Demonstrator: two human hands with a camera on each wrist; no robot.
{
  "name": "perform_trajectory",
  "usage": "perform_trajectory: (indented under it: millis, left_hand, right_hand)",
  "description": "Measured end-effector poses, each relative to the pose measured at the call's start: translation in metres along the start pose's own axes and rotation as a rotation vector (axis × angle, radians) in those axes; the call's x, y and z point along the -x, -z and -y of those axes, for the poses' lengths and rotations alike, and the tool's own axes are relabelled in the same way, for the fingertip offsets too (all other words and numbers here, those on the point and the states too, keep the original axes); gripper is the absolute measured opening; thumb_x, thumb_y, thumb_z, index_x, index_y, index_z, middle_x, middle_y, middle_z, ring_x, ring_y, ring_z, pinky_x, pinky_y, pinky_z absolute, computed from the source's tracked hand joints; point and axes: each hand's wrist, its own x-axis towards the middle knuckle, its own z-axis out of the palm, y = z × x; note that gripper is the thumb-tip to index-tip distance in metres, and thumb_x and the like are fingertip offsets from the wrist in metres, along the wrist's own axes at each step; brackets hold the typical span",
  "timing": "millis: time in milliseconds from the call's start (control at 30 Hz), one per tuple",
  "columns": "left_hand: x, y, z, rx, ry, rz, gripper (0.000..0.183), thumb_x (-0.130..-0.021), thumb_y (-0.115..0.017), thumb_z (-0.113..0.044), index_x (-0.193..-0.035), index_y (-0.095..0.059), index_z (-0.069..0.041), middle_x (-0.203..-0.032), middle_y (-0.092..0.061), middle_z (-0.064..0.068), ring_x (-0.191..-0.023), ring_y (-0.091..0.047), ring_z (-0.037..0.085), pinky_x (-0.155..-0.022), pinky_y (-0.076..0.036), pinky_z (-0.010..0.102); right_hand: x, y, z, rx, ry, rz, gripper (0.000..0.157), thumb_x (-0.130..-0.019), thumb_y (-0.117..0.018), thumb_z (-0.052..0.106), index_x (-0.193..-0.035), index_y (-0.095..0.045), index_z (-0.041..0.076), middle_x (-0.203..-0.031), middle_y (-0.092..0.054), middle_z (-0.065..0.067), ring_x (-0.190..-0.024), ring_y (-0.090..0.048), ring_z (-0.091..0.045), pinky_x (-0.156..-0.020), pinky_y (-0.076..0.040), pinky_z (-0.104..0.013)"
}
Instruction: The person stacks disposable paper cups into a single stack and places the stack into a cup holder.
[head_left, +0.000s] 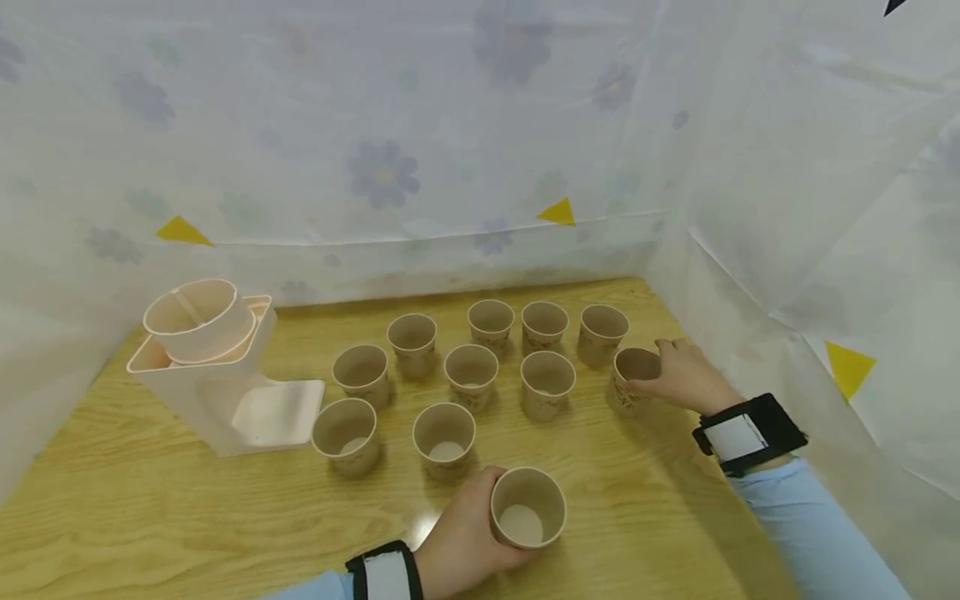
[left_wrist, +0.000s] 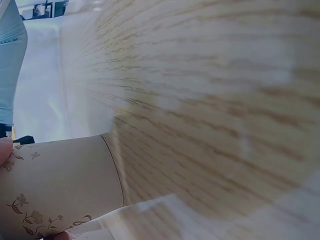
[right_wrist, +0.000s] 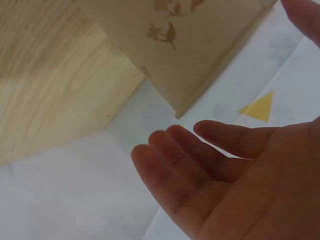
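Observation:
My left hand (head_left: 467,533) grips a beige paper cup (head_left: 551,533) near the table's front, thumb and fingers round its sides. In the left wrist view this cup (left_wrist: 65,175) shows a brown flower print, with only fingertips of the hand in sight. At the right end of the group, my right hand (head_left: 684,379) is at another flowered paper cup (head_left: 626,398), its thumb in front of the rim. The right wrist view shows that hand (right_wrist: 240,170) with fingers spread loosely beside the cup (right_wrist: 195,50), not closed round it.
Several matching paper cups (head_left: 543,392) stand upright across the middle and back of the wooden table (head_left: 187,517). A cream plastic stand (head_left: 225,408) with a round container (head_left: 206,321) on top is at left. White flowered sheeting (head_left: 450,125) hangs behind and at the sides.

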Motion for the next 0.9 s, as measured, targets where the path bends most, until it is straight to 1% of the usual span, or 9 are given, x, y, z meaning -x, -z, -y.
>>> perform_trajectory:
  millis: [133,267,367,467,567,700,767,800,900]
  left_hand:
    - [0.000,0.000,0.001,0.003,0.001,-0.001,0.067,-0.062,-0.082,-0.026,-0.117,-0.051,-0.005,-0.113,-0.059,0.007,-0.104,-0.056,0.021,-0.090,-0.050,0.043]
    - [-0.001,0.000,0.001,0.007,0.003,0.004,0.066,-0.063,-0.082,-0.026,-0.117,-0.050,-0.005,-0.113,-0.059,0.007,-0.104,-0.056,0.021,-0.090,-0.050,0.043]
    - [-0.002,0.001,0.001,0.014,0.012,0.012,0.067,-0.063,-0.082,-0.026,-0.118,-0.050,-0.005,-0.114,-0.059,0.007,-0.104,-0.056,0.022,-0.090,-0.050,0.044]
    - [-0.002,0.001,0.002,0.015,0.016,0.013,0.068,-0.062,-0.083,-0.026,-0.118,-0.050,-0.004,-0.114,-0.059,0.007,-0.105,-0.056,0.022,-0.091,-0.049,0.044]
    - [-0.002,0.001,0.002,0.006,0.009,0.006,0.067,-0.062,-0.083,-0.026,-0.117,-0.051,-0.004,-0.114,-0.060,0.007,-0.104,-0.057,0.022,-0.091,-0.050,0.044]
    - [0.000,0.002,0.004,0.001,0.005,-0.008,0.069,-0.061,-0.083,-0.026,-0.118,-0.050,-0.004,-0.114,-0.060,0.008,-0.104,-0.057,0.022,-0.090,-0.050,0.044]
    - [0.000,0.002,0.006,0.013,0.002,-0.020,0.069,-0.061,-0.083,-0.024,-0.118,-0.051,-0.004,-0.114,-0.060,0.008,-0.104,-0.057,0.022,-0.090,-0.049,0.044]
    - [0.000,0.002,0.007,0.017,-0.002,-0.027,0.069,-0.061,-0.083,-0.024,-0.119,-0.051,-0.004,-0.114,-0.060,0.007,-0.104,-0.056,0.021,-0.091,-0.049,0.044]
    - [-0.001,0.003,0.008,0.028,-0.016,-0.042,0.069,-0.061,-0.083,-0.023,-0.119,-0.051,-0.005,-0.114,-0.060,0.006,-0.104,-0.056,0.020,-0.092,-0.049,0.043]
  right_hand:
    - [-0.002,-0.006,-0.004,-0.019,-0.003,0.021,0.095,-0.077,-0.065,0.047,-0.125,-0.037,-0.029,-0.118,-0.045,-0.050,-0.099,-0.051,-0.053,-0.080,-0.049,-0.059]
    - [-0.002,-0.002,-0.001,-0.039,0.006,0.021,0.091,-0.075,-0.068,0.043,-0.122,-0.040,-0.029,-0.113,-0.046,-0.048,-0.091,-0.054,-0.048,-0.074,-0.050,-0.055]
    - [0.005,0.008,0.006,-0.053,0.023,0.004,0.088,-0.074,-0.070,0.041,-0.122,-0.041,-0.027,-0.113,-0.047,-0.045,-0.091,-0.053,-0.045,-0.075,-0.049,-0.054]
    - [0.020,0.029,0.024,-0.045,0.068,-0.041,0.083,-0.073,-0.072,0.039,-0.124,-0.044,-0.020,-0.116,-0.050,-0.038,-0.096,-0.052,-0.042,-0.078,-0.048,-0.055]
    - [0.041,0.050,0.051,-0.013,0.201,-0.129,0.076,-0.069,-0.076,0.035,-0.122,-0.050,-0.013,-0.114,-0.054,-0.029,-0.098,-0.053,-0.037,-0.079,-0.048,-0.052]
    - [0.065,0.062,0.089,0.008,0.516,-0.230,0.071,-0.061,-0.081,0.031,-0.117,-0.056,-0.003,-0.108,-0.060,-0.013,-0.096,-0.056,-0.024,-0.078,-0.050,-0.045]
    - [0.074,0.060,0.104,0.006,0.650,-0.221,0.071,-0.058,-0.082,0.033,-0.117,-0.056,0.002,-0.108,-0.060,-0.004,-0.096,-0.055,-0.016,-0.077,-0.051,-0.041]
    - [0.077,0.058,0.110,-0.001,0.700,-0.194,0.072,-0.057,-0.082,0.034,-0.117,-0.056,0.005,-0.109,-0.058,-0.001,-0.097,-0.054,-0.014,-0.079,-0.051,-0.040]
    - [0.081,0.047,0.125,-0.015,0.780,-0.103,0.073,-0.056,-0.081,0.037,-0.118,-0.055,0.009,-0.112,-0.056,0.004,-0.099,-0.053,-0.010,-0.081,-0.052,-0.037]
